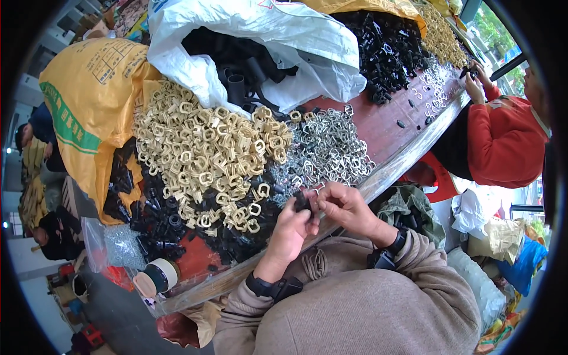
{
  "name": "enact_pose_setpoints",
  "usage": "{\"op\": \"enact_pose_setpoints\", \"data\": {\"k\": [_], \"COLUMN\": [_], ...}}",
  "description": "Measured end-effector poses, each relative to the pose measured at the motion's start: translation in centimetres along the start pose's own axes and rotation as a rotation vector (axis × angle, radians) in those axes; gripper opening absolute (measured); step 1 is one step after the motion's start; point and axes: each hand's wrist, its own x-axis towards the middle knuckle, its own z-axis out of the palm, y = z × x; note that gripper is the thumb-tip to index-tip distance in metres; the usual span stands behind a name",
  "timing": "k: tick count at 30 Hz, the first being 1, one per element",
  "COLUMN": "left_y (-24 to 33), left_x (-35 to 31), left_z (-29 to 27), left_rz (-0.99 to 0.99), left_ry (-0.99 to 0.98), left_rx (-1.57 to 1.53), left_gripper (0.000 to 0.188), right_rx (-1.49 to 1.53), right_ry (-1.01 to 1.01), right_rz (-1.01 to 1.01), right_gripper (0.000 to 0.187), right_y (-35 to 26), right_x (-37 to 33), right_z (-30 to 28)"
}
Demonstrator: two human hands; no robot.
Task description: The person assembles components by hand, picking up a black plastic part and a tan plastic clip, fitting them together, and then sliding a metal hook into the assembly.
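Observation:
Above the table's near edge, my left hand [289, 234] is closed around a small black plastic fitting [302, 202]. My right hand [350, 208] pinches close against that fitting; what sits between its fingertips is too small to make out. Just beyond both hands spreads a heap of silver metal U-shaped clips [334, 148], with tiny screws [283, 177] scattered at its left side. To the left of these rises a large heap of beige ring-like plastic pieces [204, 145]. Black plastic parts [160, 228] lie under and around that heap.
A white woven sack [322, 56] of black tube pieces stands at the back, beside a yellow sack [89, 77]. A lidded jar [160, 275] and a bag of screws [123, 245] sit at the left. A co-worker in a red sweater [507, 142] works at the right.

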Motion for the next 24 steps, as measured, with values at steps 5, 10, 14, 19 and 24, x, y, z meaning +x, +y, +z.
{"op": "enact_pose_setpoints", "data": {"k": [5, 10, 14, 19, 24], "left_y": [0.1, -0.9, -1.1, -1.0, -1.0], "left_x": [0.2, -0.1, 0.1, 0.0, 0.0], "left_z": [-0.4, -0.9, -1.2, -0.7, 0.1], "left_rz": [-0.044, -0.020, -0.033, -0.055, -0.063], "left_ry": [-0.072, -0.041, -0.070, -0.011, -0.023], "left_rx": [-0.145, -0.072, -0.013, 0.092, 0.225], "left_gripper": [0.039, 0.036, 0.033, 0.035, 0.032], "right_rx": [-0.311, -0.504, -0.555, -0.768, -0.857], "right_ry": [-0.042, -0.018, 0.011, -0.024, -0.056], "right_rz": [-0.173, -0.291, -0.359, -0.446, -0.428], "right_gripper": [0.008, 0.008, 0.009, 0.010, 0.010], "right_y": [-1.2, -0.7, -0.6, -0.1, -0.4], "right_x": [0.2, -0.3, -0.3, -0.4, -0.6], "right_z": [-0.8, -0.6, -0.6, -0.6, -1.1]}}
